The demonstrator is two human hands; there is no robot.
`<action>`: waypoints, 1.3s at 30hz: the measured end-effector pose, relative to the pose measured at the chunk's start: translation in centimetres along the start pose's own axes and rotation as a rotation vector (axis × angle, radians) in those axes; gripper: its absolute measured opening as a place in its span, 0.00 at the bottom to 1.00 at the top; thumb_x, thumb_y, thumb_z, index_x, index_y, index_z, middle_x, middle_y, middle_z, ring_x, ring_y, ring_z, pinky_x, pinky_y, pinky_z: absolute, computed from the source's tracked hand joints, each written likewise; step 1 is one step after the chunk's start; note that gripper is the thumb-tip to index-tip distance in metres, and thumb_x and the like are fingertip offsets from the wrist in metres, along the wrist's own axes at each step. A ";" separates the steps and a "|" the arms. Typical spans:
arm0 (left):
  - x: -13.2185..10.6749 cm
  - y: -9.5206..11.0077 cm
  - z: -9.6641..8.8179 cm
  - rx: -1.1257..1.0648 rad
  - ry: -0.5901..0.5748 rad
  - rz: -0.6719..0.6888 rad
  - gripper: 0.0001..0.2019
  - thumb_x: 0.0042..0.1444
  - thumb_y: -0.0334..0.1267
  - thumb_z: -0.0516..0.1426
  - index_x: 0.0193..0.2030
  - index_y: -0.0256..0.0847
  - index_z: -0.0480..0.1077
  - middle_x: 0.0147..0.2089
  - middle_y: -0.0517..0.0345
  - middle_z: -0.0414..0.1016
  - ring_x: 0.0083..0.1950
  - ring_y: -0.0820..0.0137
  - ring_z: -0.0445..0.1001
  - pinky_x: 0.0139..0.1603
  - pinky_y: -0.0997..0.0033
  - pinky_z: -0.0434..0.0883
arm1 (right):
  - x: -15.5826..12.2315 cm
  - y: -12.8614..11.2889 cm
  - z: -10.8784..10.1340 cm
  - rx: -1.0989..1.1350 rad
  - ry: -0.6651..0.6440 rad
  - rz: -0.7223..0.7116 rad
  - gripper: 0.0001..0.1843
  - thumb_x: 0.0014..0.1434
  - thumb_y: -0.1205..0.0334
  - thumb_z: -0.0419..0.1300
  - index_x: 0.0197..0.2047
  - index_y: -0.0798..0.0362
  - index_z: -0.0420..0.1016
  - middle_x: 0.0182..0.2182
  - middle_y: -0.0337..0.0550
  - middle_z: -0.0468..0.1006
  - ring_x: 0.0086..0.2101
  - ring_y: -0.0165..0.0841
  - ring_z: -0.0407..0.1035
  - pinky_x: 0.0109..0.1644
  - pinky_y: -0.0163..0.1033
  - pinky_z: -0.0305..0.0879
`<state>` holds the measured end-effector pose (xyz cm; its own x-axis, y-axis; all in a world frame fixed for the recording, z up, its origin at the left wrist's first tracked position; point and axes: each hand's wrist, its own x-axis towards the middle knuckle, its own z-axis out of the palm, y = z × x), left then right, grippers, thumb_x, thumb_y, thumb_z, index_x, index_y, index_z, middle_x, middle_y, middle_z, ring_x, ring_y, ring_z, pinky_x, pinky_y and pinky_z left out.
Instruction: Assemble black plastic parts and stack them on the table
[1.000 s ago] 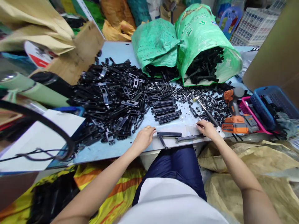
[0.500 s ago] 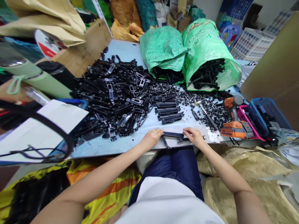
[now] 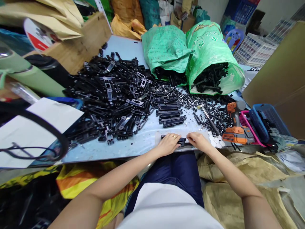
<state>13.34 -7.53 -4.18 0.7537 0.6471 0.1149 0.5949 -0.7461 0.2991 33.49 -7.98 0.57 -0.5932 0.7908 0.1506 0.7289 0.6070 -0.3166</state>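
— Item one: what is in hand, and where?

— A long black plastic bracket piece [image 3: 182,141], flat on the counter [image 3: 124,149] at its near edge, about the middle. The left hand [image 3: 168,143] covers its left end, the right hand [image 3: 197,140] its right end. Both sets of fingers are curled down and pressing on it; only a short stretch shows between them, so I cannot tell whether it is one piece or two laid together.

— Appearance?

— Matte black, narrow, strap-like, same sort as the big heap of black parts [image 3: 111,95] on the left half of the counter and the small neat stack [image 3: 170,114] just behind the hands.

— Risks, as you judge them?

— It lies right at the near edge; an uneven push could slide it off onto the lap. The small white discs [image 3: 215,141] just beside the right hand could be swept off the same edge by a wrist. The orange cordless drill [image 3: 234,127] stands near the right elbow's path, close to the counter's right end, and a knock might tip it. Loose small black bits [image 3: 209,111] around could get under the piece and keep it from seating flat.
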 end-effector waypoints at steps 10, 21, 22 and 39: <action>0.3 -0.1 -0.4 -0.125 -0.001 -0.008 0.21 0.58 0.43 0.52 0.53 0.30 0.61 0.45 0.46 0.67 0.47 0.62 0.65 0.48 0.61 0.64 | 0.8 -0.9 -0.2 -0.149 0.024 -0.124 0.07 0.58 0.73 0.54 0.28 0.58 0.64 0.21 0.40 0.65 0.24 0.29 0.62 0.27 0.32 0.58; 0.5 -0.3 0.2 -0.090 0.039 -0.019 0.25 0.53 0.51 0.55 0.50 0.33 0.63 0.44 0.49 0.69 0.46 0.61 0.66 0.48 0.60 0.63 | -2.3 1.2 3.6 -0.061 0.302 -0.201 0.19 0.65 0.55 0.48 0.54 0.57 0.62 0.38 0.48 0.72 0.35 0.31 0.66 0.36 0.34 0.64; 0.3 -0.3 0.1 -0.072 0.044 0.008 0.27 0.53 0.53 0.55 0.51 0.32 0.63 0.44 0.48 0.68 0.46 0.62 0.66 0.47 0.61 0.63 | -2.3 1.6 3.5 -0.077 0.270 -0.249 0.19 0.65 0.54 0.47 0.54 0.57 0.62 0.36 0.47 0.72 0.34 0.31 0.66 0.35 0.34 0.64; -2.6 2.8 -6.0 -0.306 0.664 0.216 0.23 0.65 0.45 0.40 0.22 0.36 0.59 0.19 0.58 0.60 0.22 0.75 0.57 0.22 0.73 0.53 | -0.7 -3.9 -6.2 0.208 0.079 -0.492 0.32 0.62 0.37 0.39 0.20 0.55 0.54 0.15 0.38 0.54 0.19 0.28 0.49 0.23 0.36 0.40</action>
<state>11.40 -10.35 2.01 0.4607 0.5226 0.7173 0.2766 -0.8525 0.4435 33.16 -10.42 7.56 -0.8144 0.4249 0.3953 0.2834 0.8856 -0.3681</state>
